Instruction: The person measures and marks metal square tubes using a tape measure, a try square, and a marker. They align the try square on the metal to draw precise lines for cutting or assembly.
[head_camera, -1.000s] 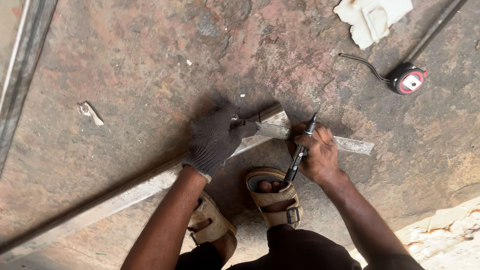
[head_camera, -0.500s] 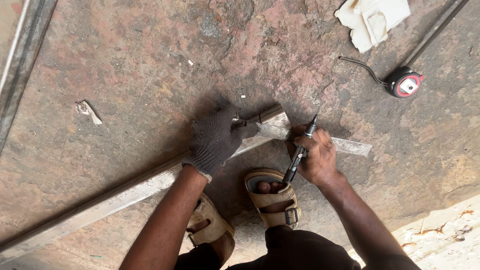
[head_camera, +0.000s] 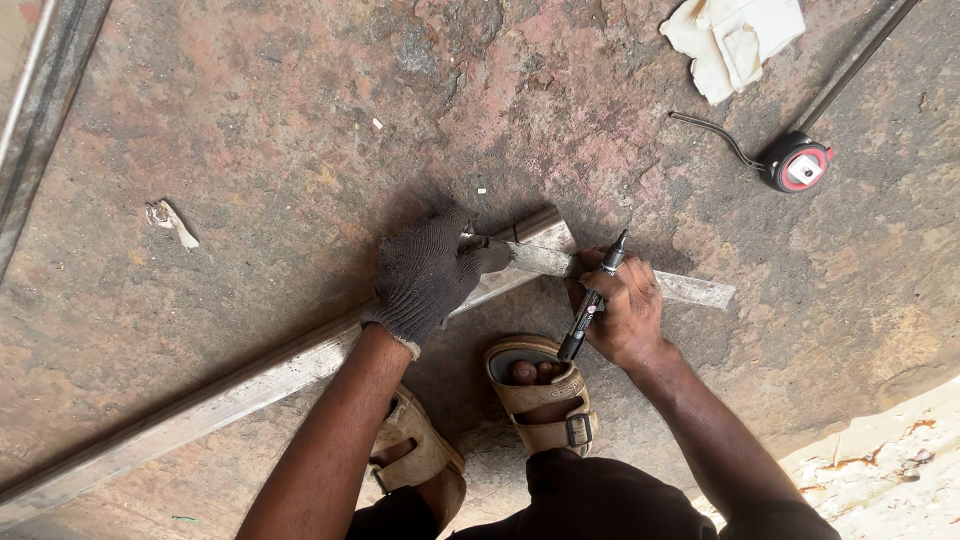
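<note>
Down on the floor (head_camera: 250, 120) lies one long metal bar (head_camera: 250, 385), running from 8 o'clock to the centre. One gloved left hand (head_camera: 430, 275) presses flat on its end, beside one steel ruler (head_camera: 690, 290) pointing to 3 o'clock. One bare right hand (head_camera: 620, 315) is closed around one black marker (head_camera: 592, 300), tip at the ruler. At 1 o'clock sit one red-and-black tape measure (head_camera: 797, 162) with a white square label, and one white cloth (head_camera: 735, 40). Two sandals (head_camera: 540, 395) show at 6 o'clock.
</note>
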